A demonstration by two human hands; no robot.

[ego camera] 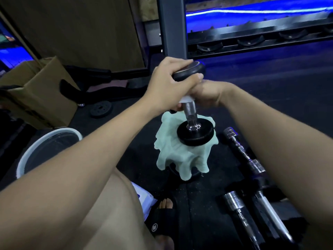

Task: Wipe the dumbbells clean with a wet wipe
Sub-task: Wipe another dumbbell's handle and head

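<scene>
Dumbbell (191,98) upright over the floor (270,91), lower plate seated on a pale green cloth (173,152) draped over something dark beneath. Left hand (171,83) clamped over the top plate, fingers curled round its rim. Right hand (207,92) blurred, wrapped round the metal handle just under that plate, seemingly with a white wipe (186,100) pinched against the bar. Loose chrome bars (252,177) lying on the floor to the right. White bucket (23,159) at lower left, cardboard box (45,98) behind it. Wipe packet (144,201) beside the sandalled foot (162,219).
</scene>
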